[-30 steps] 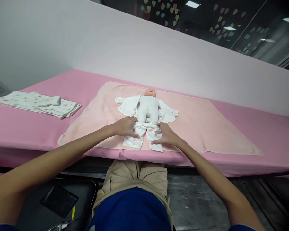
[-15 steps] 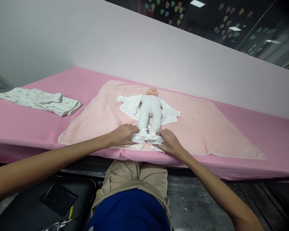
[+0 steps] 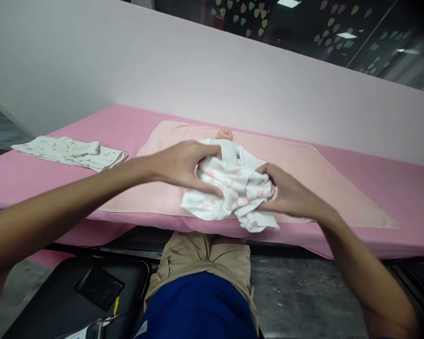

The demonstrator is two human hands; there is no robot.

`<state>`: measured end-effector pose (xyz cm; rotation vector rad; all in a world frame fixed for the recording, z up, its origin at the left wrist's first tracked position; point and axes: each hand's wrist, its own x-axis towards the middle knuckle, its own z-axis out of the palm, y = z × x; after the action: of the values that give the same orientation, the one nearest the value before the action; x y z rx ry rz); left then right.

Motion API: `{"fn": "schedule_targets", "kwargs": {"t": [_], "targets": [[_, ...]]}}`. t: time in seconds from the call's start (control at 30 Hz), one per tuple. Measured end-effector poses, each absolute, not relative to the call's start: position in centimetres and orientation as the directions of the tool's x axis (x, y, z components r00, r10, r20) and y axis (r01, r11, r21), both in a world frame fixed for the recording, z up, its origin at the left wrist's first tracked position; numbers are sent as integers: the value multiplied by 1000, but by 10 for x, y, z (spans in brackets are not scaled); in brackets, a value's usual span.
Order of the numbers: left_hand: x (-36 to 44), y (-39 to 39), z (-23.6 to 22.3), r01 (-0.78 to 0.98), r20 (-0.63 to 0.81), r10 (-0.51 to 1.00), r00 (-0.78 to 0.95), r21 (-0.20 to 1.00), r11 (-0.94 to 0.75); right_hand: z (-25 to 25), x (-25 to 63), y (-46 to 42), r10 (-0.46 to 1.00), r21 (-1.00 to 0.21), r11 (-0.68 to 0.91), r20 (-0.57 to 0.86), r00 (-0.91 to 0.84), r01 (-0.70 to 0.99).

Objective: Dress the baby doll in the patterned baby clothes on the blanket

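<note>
Bunched white baby pants with a small coloured print are held up between my hands, over the front edge of the bed. My left hand curves around their left side, thumb and fingers gripping the cloth. On the other side my right hand has its fingers hooked into the opening. Behind the pants lies a baby doll on its back, its head and part of its chest showing. A white baby shirt is spread under it. The doll's legs are hidden by the pants and my hands.
A peach blanket covers the middle of the pink bed. Folded printed baby clothes lie at the left. A black stool below the bed bears a dark tablet-like object. A white wall stands behind.
Both hands have lifted the pants up and away from the doll's feet, toward the camera. The pants were around the doll's lower legs and now hang bunched in my hands.
</note>
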<state>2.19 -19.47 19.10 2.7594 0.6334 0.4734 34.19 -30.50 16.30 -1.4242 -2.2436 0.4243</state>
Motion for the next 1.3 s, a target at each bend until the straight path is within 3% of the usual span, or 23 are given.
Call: {"fn": "schedule_targets", "kwargs": {"t": [0.1, 0.3, 0.4, 0.57, 0.63, 0.7, 0.77, 0.9, 1.07, 1.17, 1.3], "targets": [[31, -177, 237, 374, 341, 462, 819, 295, -880, 217, 358, -278, 839, -351, 544, 226, -495, 763], [43, -167, 303, 428, 539, 367, 758, 14, -904, 291, 363, -257, 691, -120, 568, 607, -392, 815], [46, -170, 325, 476, 604, 341, 721, -73, -877, 308, 360, -260, 587, -24, 597, 695, -416, 802], [51, -161, 336, 571, 556, 401, 728, -167, -804, 319, 367, -256, 494, 278, 620, 589, -640, 734], [53, -153, 334, 587, 493, 421, 762, -249, -771, 319, 372, -252, 492, 329, 643, 514, -702, 692], [56, -146, 332, 585, 433, 434, 790, -317, -747, 317, 374, -250, 491, 307, 673, 495, -717, 673], [58, -143, 331, 578, 387, 461, 799, -284, -765, 315, 375, -252, 489, 268, 687, 517, -703, 676], [64, -149, 332, 513, 376, 460, 804, -47, -857, 312, 369, -268, 478, 254, 655, 590, -650, 712], [72, -165, 333, 412, 421, 350, 837, -63, -909, 314, 346, -292, 279, 353, 737, 618, -735, 577], [76, -175, 332, 405, 355, 409, 840, 90, -910, 312, 330, -297, 280, 213, 857, 573, -770, 470], [76, -185, 327, 425, 299, 486, 821, 247, -871, 309, 323, -287, 388, 162, 820, 548, -741, 549]]}}
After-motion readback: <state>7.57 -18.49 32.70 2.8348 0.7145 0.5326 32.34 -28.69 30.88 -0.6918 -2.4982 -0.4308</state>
